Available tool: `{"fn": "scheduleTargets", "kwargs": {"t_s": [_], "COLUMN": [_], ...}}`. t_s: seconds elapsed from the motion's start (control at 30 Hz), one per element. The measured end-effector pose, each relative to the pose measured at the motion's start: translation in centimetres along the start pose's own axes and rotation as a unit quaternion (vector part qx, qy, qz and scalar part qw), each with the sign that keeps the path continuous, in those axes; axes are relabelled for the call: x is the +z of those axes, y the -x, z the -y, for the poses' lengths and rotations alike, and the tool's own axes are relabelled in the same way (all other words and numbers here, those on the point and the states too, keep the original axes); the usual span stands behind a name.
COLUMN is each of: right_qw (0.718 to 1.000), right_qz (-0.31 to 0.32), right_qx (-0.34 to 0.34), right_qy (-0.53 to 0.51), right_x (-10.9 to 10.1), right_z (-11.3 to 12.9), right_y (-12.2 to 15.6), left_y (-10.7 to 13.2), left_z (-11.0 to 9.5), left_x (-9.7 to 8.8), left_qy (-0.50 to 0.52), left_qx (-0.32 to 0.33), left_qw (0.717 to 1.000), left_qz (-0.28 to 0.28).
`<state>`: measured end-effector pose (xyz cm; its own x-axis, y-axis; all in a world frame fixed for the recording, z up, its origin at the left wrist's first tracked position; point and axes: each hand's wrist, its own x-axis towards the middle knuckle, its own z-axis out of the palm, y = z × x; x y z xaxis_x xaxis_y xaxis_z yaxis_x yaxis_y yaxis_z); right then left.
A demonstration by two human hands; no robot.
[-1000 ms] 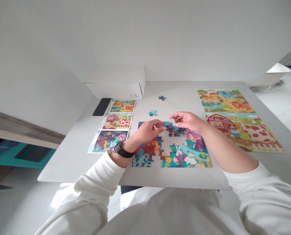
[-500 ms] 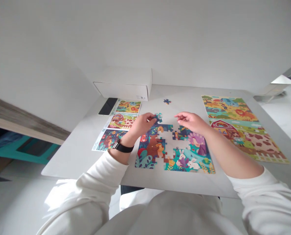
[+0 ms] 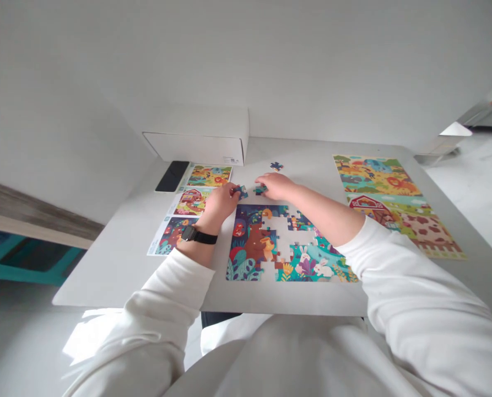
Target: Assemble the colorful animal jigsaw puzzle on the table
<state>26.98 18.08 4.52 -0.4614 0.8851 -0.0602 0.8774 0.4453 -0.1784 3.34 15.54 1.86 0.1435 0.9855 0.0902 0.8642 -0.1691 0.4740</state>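
Note:
A partly assembled jigsaw puzzle [image 3: 254, 242] with a tree, rabbits and plants lies in front of me, with gaps in its middle and bottom edge. Just beyond its top left corner, my left hand [image 3: 221, 203] pinches a dark blue and teal puzzle piece [image 3: 241, 191]. To the right of it, my right hand [image 3: 275, 186] has its fingers closed on a teal puzzle piece [image 3: 261, 189]. The two pieces are a small distance apart. Farther back lies a loose dark blue puzzle piece [image 3: 276, 166], touched by neither hand.
Picture cards [image 3: 190, 201] lie left of the puzzle, beside a black phone [image 3: 172, 176]. A white box [image 3: 196, 144] stands behind them near the wall. Two finished puzzles, a safari scene [image 3: 376, 175] and a farm scene [image 3: 423, 229], lie at the right of the table [image 3: 105, 275].
My right hand has moved left across the puzzle's top edge and now holds a piece. My left hand has shifted away from the puzzle, holding a piece. The view has turned slightly.

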Motion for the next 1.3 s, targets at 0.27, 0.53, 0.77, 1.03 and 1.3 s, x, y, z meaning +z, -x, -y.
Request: {"fn": "scheduleTargets", "kwargs": {"t_s": [0.27,0.53,0.77,1.03,1.3], "right_qw": [0.995,0.848,0.729,0.733,0.811], "right_qz": [-0.018,-0.156,-0.073,-0.066,-0.117], "right_qx": [0.081,0.171,0.184,0.193,0.182], "right_qy": [-0.053,-0.476,-0.656,-0.650,-0.543], "right_x": [-1.2,-1.9,-1.2,0.2,0.9], "right_z": [-3.0,-4.3,-1.1,-1.7,-3.6], "right_y": [2.7,13.9,21.1,22.4,22.8], "left_y": [0.6,2.7,8.3,9.7,9.4], "left_z": [-1.0,-4.0,-11.8,-13.4,-12.3], "left_x": [-0.3,-1.1,-0.7,1.5,4.0], "left_qy": [-0.044,0.073,0.211,0.291,0.286], "left_qx": [0.006,0.145,0.198,0.103,0.104], "left_qw": [0.999,0.987,0.949,0.935,0.931], "left_qz": [-0.024,0.002,0.128,0.176,0.200]}}
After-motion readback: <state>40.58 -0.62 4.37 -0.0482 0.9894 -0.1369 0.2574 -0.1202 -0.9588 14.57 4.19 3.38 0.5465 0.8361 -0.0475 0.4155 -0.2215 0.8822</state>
